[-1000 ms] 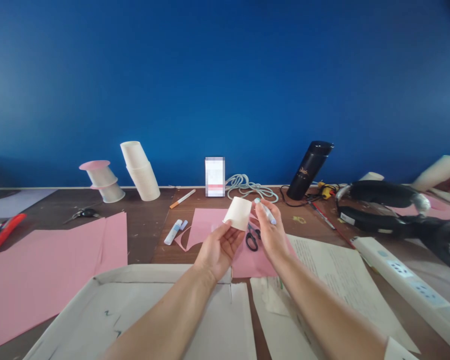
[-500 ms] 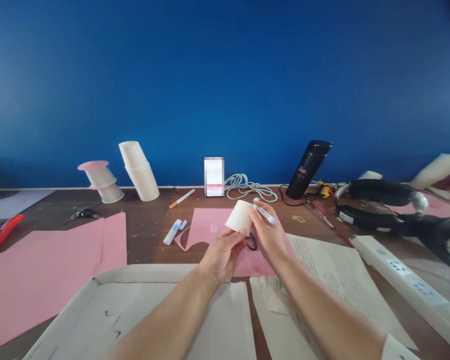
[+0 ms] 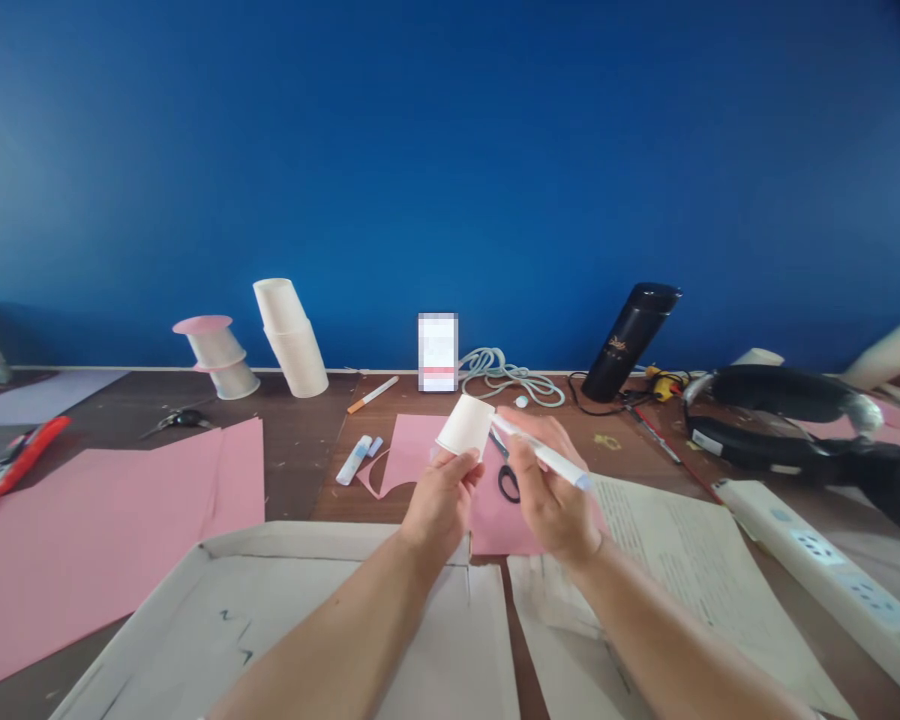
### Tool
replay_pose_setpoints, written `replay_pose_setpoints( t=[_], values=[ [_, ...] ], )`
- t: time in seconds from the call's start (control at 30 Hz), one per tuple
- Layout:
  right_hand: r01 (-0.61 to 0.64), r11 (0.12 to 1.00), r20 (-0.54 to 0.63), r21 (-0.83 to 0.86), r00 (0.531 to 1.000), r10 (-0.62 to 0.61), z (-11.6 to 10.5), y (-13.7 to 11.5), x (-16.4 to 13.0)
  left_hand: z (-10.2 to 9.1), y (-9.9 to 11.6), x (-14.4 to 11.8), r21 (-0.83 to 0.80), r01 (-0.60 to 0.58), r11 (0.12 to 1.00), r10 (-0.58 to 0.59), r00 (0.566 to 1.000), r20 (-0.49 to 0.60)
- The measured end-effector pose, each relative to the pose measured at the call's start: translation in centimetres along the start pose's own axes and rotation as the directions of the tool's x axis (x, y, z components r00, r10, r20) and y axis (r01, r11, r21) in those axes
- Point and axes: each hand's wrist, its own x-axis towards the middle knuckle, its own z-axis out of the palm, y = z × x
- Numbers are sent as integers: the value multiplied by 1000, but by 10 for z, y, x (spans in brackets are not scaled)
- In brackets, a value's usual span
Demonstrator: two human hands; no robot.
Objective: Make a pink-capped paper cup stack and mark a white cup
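Nearest the camera, at 6 o'clock, lies an opened cardboard box (image 3: 292,620) with printed paper sheets (image 3: 690,560) just to its right. Above the box edge, the left hand (image 3: 441,500) is closed on a white paper cup (image 3: 465,427), holding it by its lower side with the mouth tilted up and toward 1 o'clock. The right hand (image 3: 551,495) is closed on a white marker (image 3: 544,453), whose tip touches the cup's rim at the cup's 3 o'clock side.

Change since 0.5 s ago: the marker lay short and steep across the right fingers; now it stretches long and shallow toward 4 o'clock, and the right hand has dropped lower and outward. Cup is tipped more upright in the fingers. Scissors (image 3: 507,478), then hidden behind the hands, now show between them on the pink paper (image 3: 412,450).

Farther out: two glue sticks (image 3: 356,458) at 11 o'clock of the left hand, large pink sheets (image 3: 112,520) at 9 o'clock, power strip (image 3: 832,570) at 3 o'clock. Against the blue wall: stacked paper cups (image 3: 292,335), a coiled cable (image 3: 506,375), a black flask (image 3: 630,340).
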Motion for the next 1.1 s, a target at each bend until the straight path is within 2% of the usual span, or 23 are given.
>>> replay_pose_setpoints(
  t=[0.1, 0.4, 0.83, 1.1],
  values=[
    [10, 1000, 87, -19, 996, -8, 2, -2, -3, 0, 2, 0, 25, -19, 999, 18, 999, 37],
    [12, 997, 74, -72, 997, -7, 9, 1, -6, 0, 2, -2, 80, -67, 995, 58, 993, 108],
    [14, 996, 72, -89, 997, -8, 10, 3, -5, -2, 0, 0, 138, -59, 989, 51, 997, 61],
    [7, 995, 77, -101, 997, 1, 10, 5, -6, -3, -1, 0, 149, -65, 987, 54, 996, 76]
  ],
)
